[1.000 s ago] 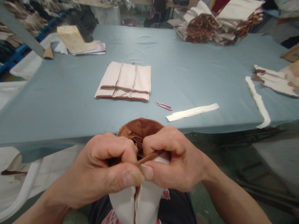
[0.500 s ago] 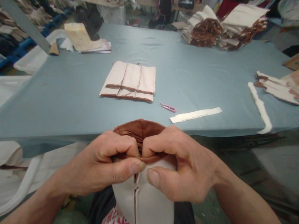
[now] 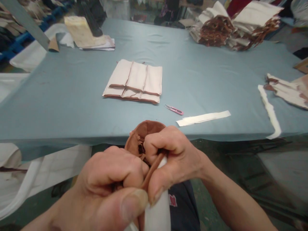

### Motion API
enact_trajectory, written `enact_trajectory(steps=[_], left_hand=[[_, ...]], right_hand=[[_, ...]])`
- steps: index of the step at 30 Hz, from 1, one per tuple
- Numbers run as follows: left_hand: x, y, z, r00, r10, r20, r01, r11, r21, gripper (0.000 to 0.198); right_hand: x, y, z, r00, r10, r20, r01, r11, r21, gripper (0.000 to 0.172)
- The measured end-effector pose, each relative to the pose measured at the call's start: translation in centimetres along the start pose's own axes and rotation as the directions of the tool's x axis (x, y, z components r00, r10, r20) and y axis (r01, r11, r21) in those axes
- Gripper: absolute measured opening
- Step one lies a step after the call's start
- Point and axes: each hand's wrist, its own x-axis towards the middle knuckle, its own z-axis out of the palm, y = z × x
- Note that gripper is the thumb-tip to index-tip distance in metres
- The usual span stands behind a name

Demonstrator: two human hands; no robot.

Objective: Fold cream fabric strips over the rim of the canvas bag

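Note:
A cream fabric bag (image 3: 157,213) with a brown lining (image 3: 148,127) is held above my lap, its round mouth facing up. My left hand (image 3: 113,183) is closed on the near rim, thumb on the outside and fingers curled inward. Beside it, my right hand (image 3: 173,157) pinches the same brown-edged rim, thumb on the cream outside and fingers inside the mouth. The rim between the two hands runs at a slant. Deeper parts of the lining are bunched and partly hidden by my fingers.
On the blue-covered table (image 3: 72,112) lie folded cream pieces with brown edges (image 3: 136,77), pink thread snips (image 3: 174,109) and a white strip (image 3: 204,118). Bundled cream and brown pieces (image 3: 216,30) stand at the back right. A white twisted strip (image 3: 269,110) lies near the right side.
Both hands have turned the bag, so its near rim now slants instead of lying level. My left hand has come lower and nearer; my right hand has shifted slightly left.

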Motion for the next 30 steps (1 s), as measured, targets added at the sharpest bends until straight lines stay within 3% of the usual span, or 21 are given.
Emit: enact_trajectory(steps=[3, 7, 13, 18, 24, 30], left_hand=[[0.2, -0.8, 1.2, 0.994, -0.035, -0.102, 0.011, 0.974, -0.228, 0.046], [0.7, -1.5, 2.8, 0.981, -0.128, -0.149, 0.050, 0.894, -0.444, 0.048], [1.8, -2.1, 3.6, 0.971, -0.229, -0.074, 0.151, 0.819, -0.553, 0.054], [2.4, -2.8, 3.4, 0.959, -0.278, -0.060, 0.186, 0.773, -0.607, 0.055], [2.3, -2.2, 2.2, 0.951, -0.304, -0.055, 0.228, 0.812, -0.538, 0.052], [1.4, -0.3, -0.1, 0.959, -0.218, -0.178, 0.198, 0.972, -0.123, 0.060]], right_hand=[[-0.6, 2.0, 0.2, 0.999, 0.047, -0.007, -0.047, 0.999, -0.011, 0.071], [-1.6, 2.7, 0.5, 0.996, 0.052, -0.076, -0.040, 0.987, 0.157, 0.072], [-3.1, 2.4, 0.6, 0.935, 0.232, -0.269, -0.154, 0.948, 0.280, 0.076], [-2.9, 3.3, -0.3, 0.963, 0.168, -0.211, -0.120, 0.968, 0.221, 0.080], [-1.3, 3.5, -0.9, 0.982, 0.097, -0.162, -0.069, 0.983, 0.168, 0.077], [-0.4, 2.9, -1.5, 0.989, 0.112, -0.095, -0.100, 0.987, 0.123, 0.072]])
